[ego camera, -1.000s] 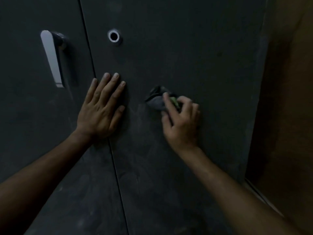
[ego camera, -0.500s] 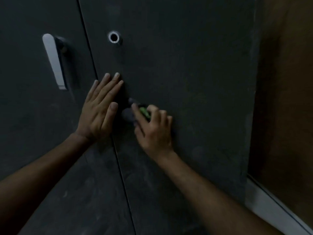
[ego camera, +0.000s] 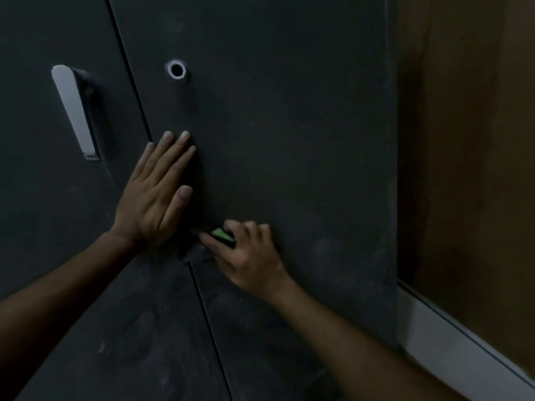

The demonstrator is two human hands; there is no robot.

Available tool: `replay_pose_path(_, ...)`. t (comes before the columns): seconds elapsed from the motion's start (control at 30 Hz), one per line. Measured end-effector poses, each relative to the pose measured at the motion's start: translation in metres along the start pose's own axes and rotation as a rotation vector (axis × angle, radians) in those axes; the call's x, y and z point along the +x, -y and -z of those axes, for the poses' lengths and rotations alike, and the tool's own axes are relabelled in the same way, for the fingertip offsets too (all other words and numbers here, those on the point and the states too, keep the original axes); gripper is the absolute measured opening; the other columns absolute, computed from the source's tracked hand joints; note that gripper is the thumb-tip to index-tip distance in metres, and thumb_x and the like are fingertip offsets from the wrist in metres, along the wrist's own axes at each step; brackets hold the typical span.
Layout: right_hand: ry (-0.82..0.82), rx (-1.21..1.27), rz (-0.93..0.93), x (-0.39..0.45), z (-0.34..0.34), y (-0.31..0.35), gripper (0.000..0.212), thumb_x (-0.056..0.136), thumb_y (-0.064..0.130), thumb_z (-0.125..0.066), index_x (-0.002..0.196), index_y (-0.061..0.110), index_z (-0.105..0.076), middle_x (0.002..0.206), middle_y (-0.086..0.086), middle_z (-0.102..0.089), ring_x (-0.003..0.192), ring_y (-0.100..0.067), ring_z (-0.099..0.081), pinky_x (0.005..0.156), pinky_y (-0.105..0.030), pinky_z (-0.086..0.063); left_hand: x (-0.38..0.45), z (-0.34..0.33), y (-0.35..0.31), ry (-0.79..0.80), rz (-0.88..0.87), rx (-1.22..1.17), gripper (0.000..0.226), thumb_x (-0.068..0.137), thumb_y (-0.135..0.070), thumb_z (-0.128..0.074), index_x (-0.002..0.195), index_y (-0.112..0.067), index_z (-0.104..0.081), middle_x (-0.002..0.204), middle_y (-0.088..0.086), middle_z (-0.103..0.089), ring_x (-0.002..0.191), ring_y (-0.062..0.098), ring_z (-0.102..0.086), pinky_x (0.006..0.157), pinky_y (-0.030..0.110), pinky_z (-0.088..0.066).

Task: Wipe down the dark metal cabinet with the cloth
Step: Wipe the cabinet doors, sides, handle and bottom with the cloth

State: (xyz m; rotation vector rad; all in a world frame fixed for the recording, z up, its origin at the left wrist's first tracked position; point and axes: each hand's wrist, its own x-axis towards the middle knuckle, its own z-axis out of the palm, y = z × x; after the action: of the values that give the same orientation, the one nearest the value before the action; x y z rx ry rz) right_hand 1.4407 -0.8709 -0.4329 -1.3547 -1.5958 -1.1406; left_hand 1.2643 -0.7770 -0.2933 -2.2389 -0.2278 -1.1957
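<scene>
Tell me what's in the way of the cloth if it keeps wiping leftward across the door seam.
The left hand lies flat across the seam, just up and left of the cloth that the right hand grips. Below that hand the cabinet shows nothing in the cloth's way.

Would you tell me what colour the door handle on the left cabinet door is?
The door handle is pale silver-white, seen in the head view.

The left hand [ego camera: 155, 198] lies flat, fingers straight and close together, pointing up, thumb out to the right. The right hand [ego camera: 249, 256] sits just below and right of it, fingers curled, pinching something. Both bare forearms reach in from the bottom.
</scene>
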Motion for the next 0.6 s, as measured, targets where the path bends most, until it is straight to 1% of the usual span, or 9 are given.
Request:
replay_pose_path(0.03,0.01,-0.015,-0.039,-0.021,0.005,-0.016,0.054,0.086,0.034,-0.073,0.139,0.034,-0.062,0.118,-0.012,-0.066,0.089,-0.035,-0.063,0.073,-0.043,-0.048,0.0,-0.001,0.0,0.001,-0.008,0.023,0.067,0.11,-0.042,-0.026,0.158,0.004,-0.037,0.17,0.019,-0.028,0.16,0.037,-0.02,0.129,0.059,-0.015)
replay_pose_path(0.1,-0.053,-0.066,-0.282,-0.041,0.018,-0.053,0.061,0.081,0.028,-0.079,0.14,0.029,-0.062,0.116,-0.016,-0.066,0.089,-0.039,-0.063,0.072,-0.046,-0.05,-0.002,-0.005,-0.001,0.001,-0.007,0.092,0.068,0.108,-0.041,-0.032,0.159,0.003,-0.034,0.17,0.02,-0.026,0.161,0.037,-0.018,0.129,0.06,-0.016)
replay_pose_path(0.2,-0.328,-0.116,-0.819,-0.008,0.025,-0.089,0.051,0.094,0.03,-0.068,0.143,0.021,-0.059,0.112,-0.019,-0.061,0.093,-0.038,-0.057,0.08,-0.046,-0.047,-0.006,-0.014,0.001,-0.011,-0.012,0.206,0.072,0.108,-0.046,-0.037,0.162,0.0,-0.028,0.173,0.017,-0.02,0.162,0.035,-0.014,0.13,0.057,-0.015)
replay_pose_path(0.23,-0.407,-0.099,-0.904,0.01,0.022,-0.09,0.048,0.098,0.032,-0.063,0.144,0.019,-0.058,0.111,-0.018,-0.059,0.093,-0.036,-0.055,0.082,-0.045,-0.045,-0.007,-0.017,0.003,-0.016,-0.021,0.23,0.073,0.108,-0.047,-0.038,0.164,-0.001,-0.025,0.174,0.016,-0.018,0.162,0.034,-0.013,0.13,0.056,-0.014)
replay_pose_path(0.3,-0.419,-0.103,-0.764,0.02,0.011,-0.08,0.049,0.101,0.037,-0.056,0.147,0.021,-0.054,0.114,-0.017,-0.058,0.091,-0.034,-0.052,0.08,-0.043,-0.042,-0.008,-0.02,0.006,-0.027,-0.03,0.268,0.075,0.108,-0.048,-0.04,0.165,-0.004,-0.022,0.175,0.014,-0.016,0.162,0.033,-0.012,0.131,0.054,-0.013)
replay_pose_path(0.37,-0.264,-0.136,-0.47,-0.016,-0.001,-0.072,0.049,0.103,0.04,-0.049,0.149,0.024,-0.05,0.12,-0.016,-0.055,0.091,-0.034,-0.053,0.077,-0.044,-0.043,-0.008,-0.023,0.009,-0.039,-0.035,0.288,0.076,0.107,-0.047,-0.043,0.165,-0.005,-0.021,0.175,0.013,-0.015,0.162,0.034,-0.012,0.131,0.054,-0.013)
replay_pose_path(0.43,-0.141,-0.183,-0.421,-0.074,0.0,-0.085,0.051,0.101,0.04,-0.049,0.149,0.022,-0.051,0.123,-0.017,-0.054,0.092,-0.037,-0.057,0.075,-0.046,-0.047,-0.008,-0.025,0.01,-0.045,-0.037,0.301,0.077,0.107,-0.048,-0.044,0.166,-0.005,-0.02,0.175,0.013,-0.015,0.162,0.034,-0.012,0.131,0.054,-0.012)
replay_pose_path(0.5,-0.15,-0.21,-0.697,-0.111,0.009,-0.113,0.052,0.102,0.036,-0.05,0.15,0.016,-0.049,0.12,-0.022,-0.057,0.093,-0.04,-0.058,0.078,-0.046,-0.047,-0.008,-0.026,0.009,-0.051,-0.033,0.312,0.077,0.106,-0.048,-0.044,0.166,-0.005,-0.02,0.175,0.013,-0.014,0.162,0.034,-0.012,0.131,0.054,-0.012)
replay_pose_path(0.6,-0.308,-0.041,-1.199,-0.088,0.026,-0.158,0.055,0.108,0.033,-0.042,0.158,0.011,-0.034,0.129,-0.026,-0.047,0.106,-0.041,-0.051,0.091,-0.041,-0.04,-0.009,-0.027,0.009,-0.061,-0.033,0.316,0.077,0.106,-0.048,-0.043,0.166,-0.005,-0.019,0.175,0.014,-0.014,0.162,0.035,-0.012,0.131,0.055,-0.012)
